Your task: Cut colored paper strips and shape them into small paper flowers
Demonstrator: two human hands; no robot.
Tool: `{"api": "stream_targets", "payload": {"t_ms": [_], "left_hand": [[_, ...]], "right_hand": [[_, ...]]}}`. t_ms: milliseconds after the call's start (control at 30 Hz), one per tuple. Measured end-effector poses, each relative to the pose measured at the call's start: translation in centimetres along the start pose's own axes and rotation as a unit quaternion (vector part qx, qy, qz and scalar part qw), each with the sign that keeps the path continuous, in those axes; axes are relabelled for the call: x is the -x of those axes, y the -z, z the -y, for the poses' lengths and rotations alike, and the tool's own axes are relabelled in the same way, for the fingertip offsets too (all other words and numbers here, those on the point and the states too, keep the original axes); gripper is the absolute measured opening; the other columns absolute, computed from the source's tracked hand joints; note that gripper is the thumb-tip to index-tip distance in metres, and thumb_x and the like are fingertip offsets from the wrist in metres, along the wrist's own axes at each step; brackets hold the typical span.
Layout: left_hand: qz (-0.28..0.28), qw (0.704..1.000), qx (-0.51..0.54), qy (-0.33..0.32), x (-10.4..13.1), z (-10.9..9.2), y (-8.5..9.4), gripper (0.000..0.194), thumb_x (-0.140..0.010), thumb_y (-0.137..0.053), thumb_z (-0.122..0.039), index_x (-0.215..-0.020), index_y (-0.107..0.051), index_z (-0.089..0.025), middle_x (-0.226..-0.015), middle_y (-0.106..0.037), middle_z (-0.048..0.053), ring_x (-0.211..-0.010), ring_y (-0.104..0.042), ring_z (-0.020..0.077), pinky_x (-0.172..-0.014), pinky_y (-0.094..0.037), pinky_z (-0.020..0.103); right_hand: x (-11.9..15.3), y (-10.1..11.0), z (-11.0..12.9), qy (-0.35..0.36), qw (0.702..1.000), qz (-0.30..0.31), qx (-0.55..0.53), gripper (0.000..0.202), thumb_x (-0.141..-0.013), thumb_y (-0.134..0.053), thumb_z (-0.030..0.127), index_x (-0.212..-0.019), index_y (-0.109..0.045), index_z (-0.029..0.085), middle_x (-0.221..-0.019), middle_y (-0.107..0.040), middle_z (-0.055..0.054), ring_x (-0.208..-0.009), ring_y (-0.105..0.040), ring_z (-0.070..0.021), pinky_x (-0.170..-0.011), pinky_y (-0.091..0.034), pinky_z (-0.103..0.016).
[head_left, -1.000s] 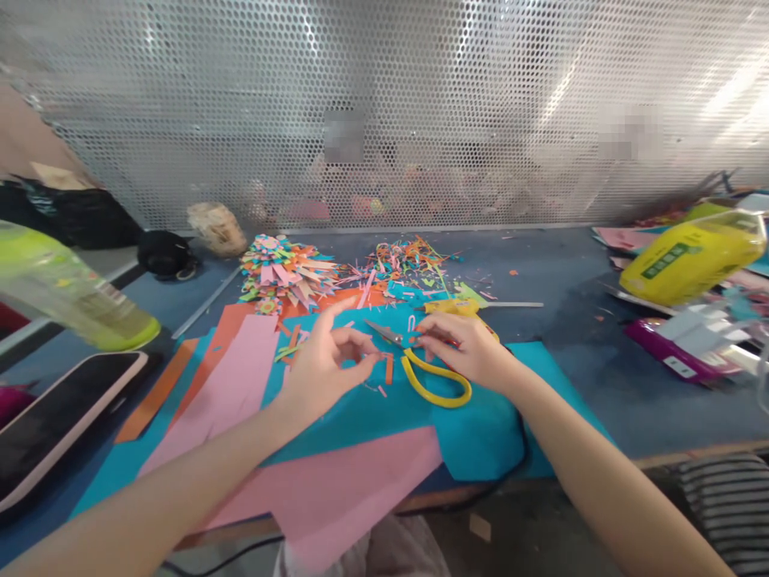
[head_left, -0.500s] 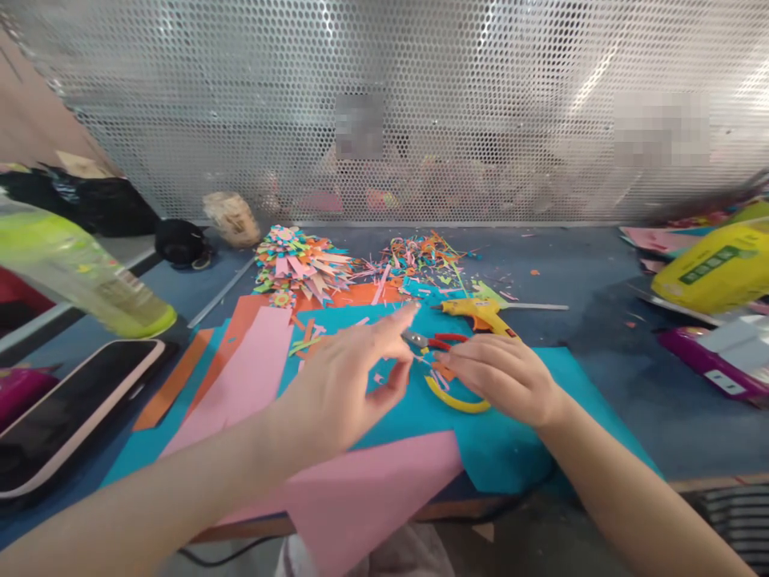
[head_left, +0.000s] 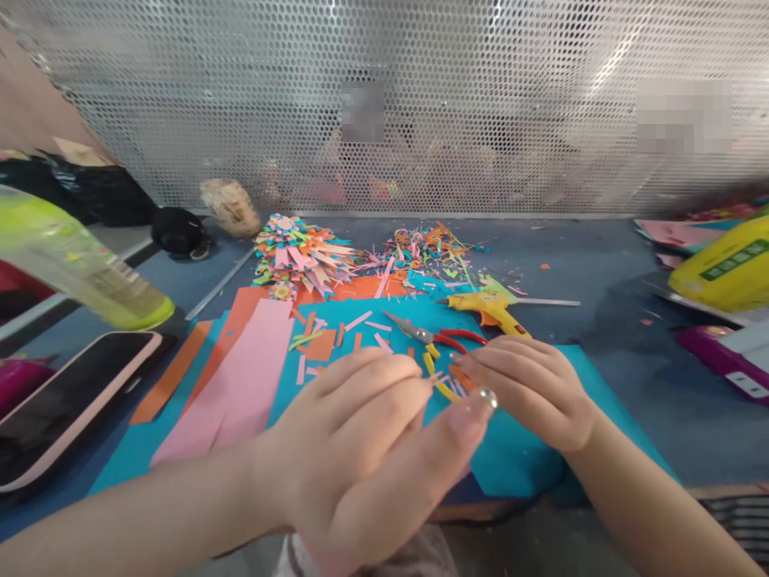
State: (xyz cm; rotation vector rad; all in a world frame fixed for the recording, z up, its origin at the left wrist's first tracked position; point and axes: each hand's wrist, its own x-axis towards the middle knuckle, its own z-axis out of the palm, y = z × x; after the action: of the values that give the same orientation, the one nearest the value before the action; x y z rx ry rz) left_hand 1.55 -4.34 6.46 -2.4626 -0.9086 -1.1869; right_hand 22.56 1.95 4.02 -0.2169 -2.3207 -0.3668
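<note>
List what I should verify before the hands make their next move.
1. Scissors fully in view: not ok; handles partly hidden near the left hand and right hand.
2. Glue gun apart from the left hand: ok; it lies beyond, nozzle toward picture left.
3. Glue gun heat: cannot tell.
4. Right hand gripping the pink paper strips: cannot tell; they show beside it, contact unclear.
5. Phone clear of both hands: ok; screen up, far left.
6. Fringed paper piece untouched: ok; apart from both hands.
</note>
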Motion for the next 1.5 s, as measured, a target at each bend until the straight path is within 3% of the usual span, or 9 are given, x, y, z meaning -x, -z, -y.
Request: {"api": "stream_targets", "payload": {"t_ms": [267, 467, 633, 767, 867, 967, 1133, 1367, 1500], "left_hand": [[0.001, 0.999, 0.008, 0.035, 0.2, -1.0, -0.2, 0.024, -0.073, -0.062, -0.012, -0.090, -0.057, -0.027, -0.071, -0.066, -0.006, -0.071, -0.066, 0.0122, -0.073, -0.054, 0.030], [-0.003, 0.996, 0.043, 0.076, 0.0, -0.8, 0.3, 0.012, -0.074, -0.063, -0.019, -0.083, -0.059, -0.025, -0.078, -0.068, -0.003, -0.073, -0.066, 0.0143, -0.072, -0.055, 0.031], [0.090, 0.992, 0.052, 0.066, -0.5, 0.5, 0.7, 0.026, -0.070, -0.064, -0.015, -0.095, -0.059, -0.022, -0.088, -0.069, 0.000, -0.084, -0.065, 0.0167, -0.078, -0.054, 0.030], [0.043, 0.990, 0.073, 0.117, -0.7, 0.7, 0.2, 0.035, -0.071, -0.062, -0.011, -0.102, -0.056, -0.025, -0.080, -0.070, -0.002, -0.079, -0.066, 0.0164, -0.076, -0.054, 0.031], [0.005, 0.975, 0.133, 0.179, -0.6, 0.6, -0.2, 0.063, -0.071, -0.064, -0.012, -0.127, -0.036, -0.024, -0.078, -0.070, -0.003, -0.081, -0.066, 0.0165, -0.083, -0.053, 0.034], [-0.002, 0.962, 0.171, 0.211, -0.4, 0.6, -0.5, 0.072, -0.071, -0.064, -0.013, -0.132, -0.027, -0.021, -0.078, -0.070, -0.003, -0.083, -0.066, 0.0166, -0.085, -0.052, 0.034], [-0.013, 0.951, 0.201, 0.234, -0.3, 0.7, -0.8, 0.067, -0.072, -0.064, -0.013, -0.130, -0.031, -0.021, -0.077, -0.070, -0.002, -0.084, -0.066, 0.0168, -0.083, -0.053, 0.034], [-0.002, 0.945, 0.204, 0.257, -0.7, 0.8, -0.8, 0.010, -0.075, -0.062, -0.017, -0.083, -0.061, -0.021, -0.077, -0.069, -0.001, -0.081, -0.067, 0.0158, -0.078, -0.055, 0.030], [0.007, 0.939, 0.204, 0.276, -0.7, 0.8, -0.8, 0.006, -0.074, -0.063, -0.019, -0.080, -0.062, -0.021, -0.091, -0.068, 0.001, -0.082, -0.067, 0.0158, -0.078, -0.056, 0.031]], "right_hand": [[-0.3, 0.2, 0.2, -0.003, 1.000, 0.006, -0.005, 0.022, -0.087, -0.037, 0.010, -0.089, -0.059, 0.009, -0.081, -0.067, -0.013, -0.075, -0.064, -0.0185, -0.063, -0.055, -0.032], [0.0, 0.2, 0.3, -0.023, 0.999, 0.015, -0.021, 0.023, -0.088, -0.035, 0.011, -0.095, -0.057, 0.012, -0.084, -0.066, -0.012, -0.079, -0.064, -0.0186, -0.067, -0.056, -0.032], [0.6, -0.4, 0.4, -0.060, 0.996, -0.031, -0.057, 0.020, -0.085, -0.047, 0.011, -0.101, -0.055, 0.018, -0.086, -0.066, -0.009, -0.082, -0.064, -0.0173, -0.072, -0.055, -0.029], [0.3, -1.0, 0.4, -0.105, 0.983, -0.061, -0.135, 0.019, -0.082, -0.052, 0.010, -0.100, -0.054, 0.018, -0.080, -0.067, -0.007, -0.077, -0.064, -0.0147, -0.070, -0.055, -0.025], [-0.2, -1.4, 0.5, -0.136, 0.967, -0.064, -0.203, 0.015, -0.081, -0.051, 0.009, -0.094, -0.054, 0.018, -0.076, -0.065, -0.006, -0.072, -0.063, -0.0133, -0.066, -0.054, -0.024], [-0.3, -1.8, 0.5, -0.162, 0.957, -0.062, -0.231, 0.012, -0.081, -0.052, 0.009, -0.090, -0.054, 0.018, -0.072, -0.064, -0.005, -0.068, -0.062, -0.0129, -0.062, -0.053, -0.023], [-0.1, -2.1, 0.5, -0.173, 0.953, -0.047, -0.242, 0.011, -0.080, -0.053, 0.010, -0.088, -0.053, 0.018, -0.073, -0.065, -0.003, -0.063, -0.061, -0.0113, -0.059, -0.052, -0.021], [0.2, -2.2, 0.5, -0.178, 0.954, -0.033, -0.240, 0.011, -0.078, -0.056, 0.009, -0.084, -0.054, 0.018, -0.073, -0.065, -0.004, -0.068, -0.062, -0.0124, -0.064, -0.053, -0.022], [0.2, -2.3, 0.5, -0.179, 0.952, -0.026, -0.245, 0.009, -0.078, -0.056, 0.010, -0.082, -0.054, 0.017, -0.072, -0.064, -0.004, -0.068, -0.063, -0.0120, -0.063, -0.052, -0.021]]}}
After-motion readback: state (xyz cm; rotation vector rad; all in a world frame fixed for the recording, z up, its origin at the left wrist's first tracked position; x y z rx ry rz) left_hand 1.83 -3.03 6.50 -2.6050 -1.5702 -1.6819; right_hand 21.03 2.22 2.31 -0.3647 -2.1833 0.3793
